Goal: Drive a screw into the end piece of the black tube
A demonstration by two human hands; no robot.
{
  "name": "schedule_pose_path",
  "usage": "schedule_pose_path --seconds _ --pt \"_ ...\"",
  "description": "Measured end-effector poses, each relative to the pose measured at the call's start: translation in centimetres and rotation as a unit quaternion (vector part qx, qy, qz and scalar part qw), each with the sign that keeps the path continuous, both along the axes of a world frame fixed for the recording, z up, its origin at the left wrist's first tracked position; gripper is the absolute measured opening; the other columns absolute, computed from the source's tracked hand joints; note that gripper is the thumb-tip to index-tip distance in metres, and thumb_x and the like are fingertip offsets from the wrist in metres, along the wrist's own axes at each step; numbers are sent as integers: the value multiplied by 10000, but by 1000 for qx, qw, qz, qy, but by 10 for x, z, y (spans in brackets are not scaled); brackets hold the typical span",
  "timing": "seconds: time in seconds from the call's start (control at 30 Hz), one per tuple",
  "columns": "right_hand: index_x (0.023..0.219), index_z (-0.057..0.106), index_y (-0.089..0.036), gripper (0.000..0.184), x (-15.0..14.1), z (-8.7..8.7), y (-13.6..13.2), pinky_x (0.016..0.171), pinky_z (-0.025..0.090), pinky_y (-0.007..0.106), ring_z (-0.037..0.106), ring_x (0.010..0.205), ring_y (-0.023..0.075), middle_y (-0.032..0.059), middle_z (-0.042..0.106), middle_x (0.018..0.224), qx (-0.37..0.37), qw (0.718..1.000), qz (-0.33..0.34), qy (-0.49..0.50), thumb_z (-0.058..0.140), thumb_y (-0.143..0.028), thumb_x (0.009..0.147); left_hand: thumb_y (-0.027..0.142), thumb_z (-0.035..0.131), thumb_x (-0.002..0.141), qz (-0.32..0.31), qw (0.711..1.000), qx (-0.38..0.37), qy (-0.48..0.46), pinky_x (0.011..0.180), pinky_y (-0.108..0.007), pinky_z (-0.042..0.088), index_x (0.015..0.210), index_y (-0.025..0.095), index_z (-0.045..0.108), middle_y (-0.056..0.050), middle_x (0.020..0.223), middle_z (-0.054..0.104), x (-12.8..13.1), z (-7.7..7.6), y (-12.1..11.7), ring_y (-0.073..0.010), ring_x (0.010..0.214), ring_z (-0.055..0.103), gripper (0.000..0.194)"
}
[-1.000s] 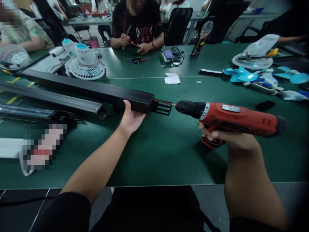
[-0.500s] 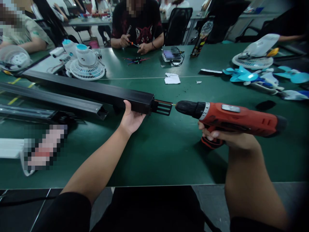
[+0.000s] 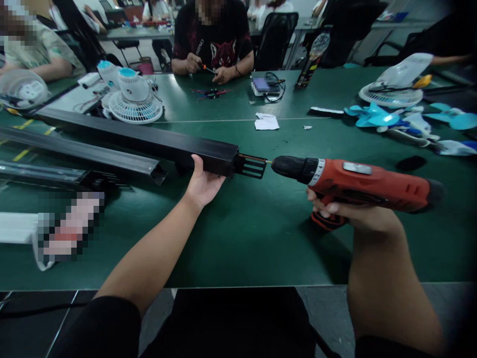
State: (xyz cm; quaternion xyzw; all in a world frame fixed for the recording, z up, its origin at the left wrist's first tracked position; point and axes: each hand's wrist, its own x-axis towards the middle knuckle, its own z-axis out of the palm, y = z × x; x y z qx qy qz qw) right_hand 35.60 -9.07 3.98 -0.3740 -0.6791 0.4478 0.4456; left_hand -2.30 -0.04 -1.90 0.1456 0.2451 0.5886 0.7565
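My left hand (image 3: 204, 183) grips a long black rectangular tube (image 3: 179, 144) near its right end, thumb on the near side and fingers underneath. From that end a black slotted bracket (image 3: 253, 166) sticks out. My right hand (image 3: 335, 209) is wrapped round the handle of a red and black cordless drill (image 3: 372, 181). The drill points left, and its thin bit (image 3: 269, 161) reaches the bracket's outer end; whether it runs on inside the tube is hard to see. Both hands are above the green table (image 3: 238, 238).
More black profiles (image 3: 82, 149) lie at the left, with a blurred-out phone-like item (image 3: 74, 226) in front. Fan parts (image 3: 134, 102) stand at the back left. Blue fan blades (image 3: 372, 115) lie at the right, near a bottle (image 3: 312, 59). A co-worker (image 3: 214, 44) sits opposite, holding a screwdriver.
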Motion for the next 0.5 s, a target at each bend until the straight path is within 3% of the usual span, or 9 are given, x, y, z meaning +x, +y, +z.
schedule_pose_path --seconds 0.17,0.5 --pt "1115 996 -311 326 0 0 0 405 563 375 646 559 209 78 859 874 -8 1000 5 -3 1110 -560 938 811 507 1281 -4 1000 -2 -20 1520 -476 549 1871 264 633 -120 1691 848 -1 -5 3 -327 1845 603 815" --pt "1081 991 -300 334 -2 3 1 458 613 387 630 536 199 52 803 786 -4 1000 16 -6 1104 -585 949 788 551 1279 -9 1000 15 -25 1523 -506 549 1889 282 611 -117 1741 818 -2 -4 0 -333 1845 604 795"
